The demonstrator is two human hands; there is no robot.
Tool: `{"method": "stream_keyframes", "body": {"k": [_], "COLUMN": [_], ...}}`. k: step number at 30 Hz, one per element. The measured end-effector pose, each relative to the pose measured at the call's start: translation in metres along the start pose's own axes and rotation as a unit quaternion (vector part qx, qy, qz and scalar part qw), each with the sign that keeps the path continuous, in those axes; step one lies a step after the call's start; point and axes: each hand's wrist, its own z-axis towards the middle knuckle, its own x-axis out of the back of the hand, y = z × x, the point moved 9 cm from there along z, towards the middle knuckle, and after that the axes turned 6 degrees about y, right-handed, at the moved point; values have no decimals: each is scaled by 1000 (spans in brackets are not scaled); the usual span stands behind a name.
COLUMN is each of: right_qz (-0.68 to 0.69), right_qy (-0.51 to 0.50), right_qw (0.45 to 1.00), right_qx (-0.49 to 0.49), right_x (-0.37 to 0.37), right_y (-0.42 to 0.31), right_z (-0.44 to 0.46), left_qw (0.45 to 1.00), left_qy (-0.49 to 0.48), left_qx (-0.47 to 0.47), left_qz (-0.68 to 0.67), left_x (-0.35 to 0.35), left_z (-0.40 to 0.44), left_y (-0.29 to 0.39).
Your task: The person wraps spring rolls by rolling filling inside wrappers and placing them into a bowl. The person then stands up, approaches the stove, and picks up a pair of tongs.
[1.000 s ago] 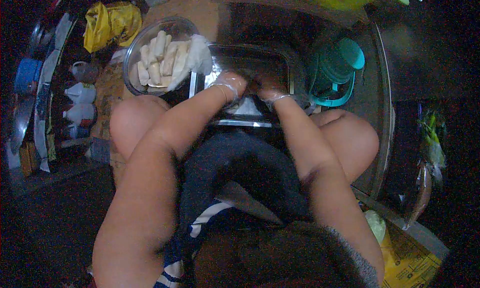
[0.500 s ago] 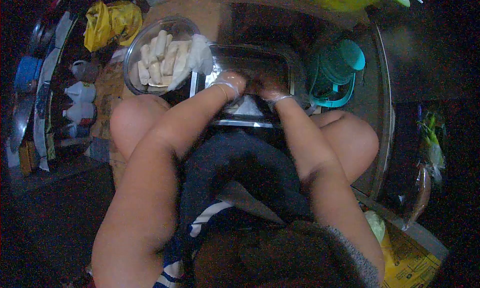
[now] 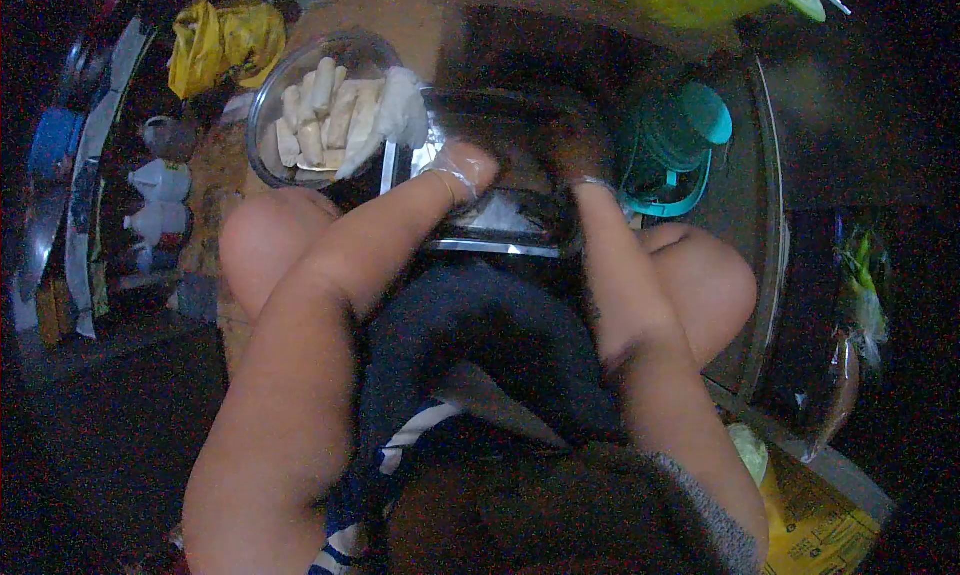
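My left hand (image 3: 467, 168), in a clear plastic glove, is over a shiny rectangular metal tray (image 3: 480, 245) between my knees. Its fingers point inward and are lost in shadow. Dark and blurred, my right hand (image 3: 582, 155) is at the tray's right side, also gloved at the wrist; its fingers cannot be made out. Whether either hand holds anything is hidden. Left of the tray, a round clear-rimmed bowl (image 3: 262, 150) holds several pale rolls (image 3: 340, 115) that look like uncooked spring rolls. A white, cloth-like sheet (image 3: 402, 110) hangs over the edge between bowl and tray.
A teal pitcher-like container (image 3: 680, 135) with a handle stands right of the tray. A yellow plastic bag (image 3: 225, 45) lies at the upper left, above white jugs (image 3: 160, 200). A lime-green basin (image 3: 690, 0) is at the top. Bagged green vegetables (image 3: 862, 275) lie far right.
My right hand has moved right and slightly away from me, apart from my left hand, toward the tray's right edge. My left hand has stayed nearly in place.
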Motion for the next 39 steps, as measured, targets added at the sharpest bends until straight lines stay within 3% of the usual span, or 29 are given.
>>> {"method": "stream_keyframes", "body": {"k": [2,5,8,12,14,17,20,26,27,30,32,35,38,39], "right_qz": [-12,-16,-85,35,44,29,41,-44,-24,-23,-101,-47,-11,-12], "right_qy": [-66,-104,-121,-154,-224,-185,-173,-340,-294,-206,-218,-222,-221,-218], "right_qw": [996,988,981,981,964,964,970,932,950,974,962,974,973,973], "right_qx": [-64,-113,122,109,133,187,165,113,100,92,130,25,-61,-77], "right_x": [2,9,-67,8,-1,2,-21,-41,-29,-18,-51,-14,17,14], "right_y": [3,-8,12,-87,-91,-96,-73,-64,-68,-64,-30,-48,-63,-57], "right_z": [-3,-7,-10,-27,-39,-43,-45,-45,-38,-33,-46,-34,-27,-29], "left_qw": [999,1000,993,996,996,999,995,979,976,992,999,999,982,981], "left_qy": [50,1,109,80,90,51,74,201,216,130,-22,-38,156,161], "left_qx": [-1,16,21,27,23,17,42,-22,-23,1,21,32,72,61], "left_qz": [7,3,-38,-25,-16,1,-45,-18,-17,1,24,1,-80,-86], "left_x": [-18,3,-28,-4,3,-2,-2,-36,-30,-25,9,20,18,9], "left_z": [11,-1,19,7,3,4,8,22,19,17,-6,-10,-3,2], "left_y": [-6,-2,-20,-12,-10,-9,-8,0,1,1,13,15,4,2]}}
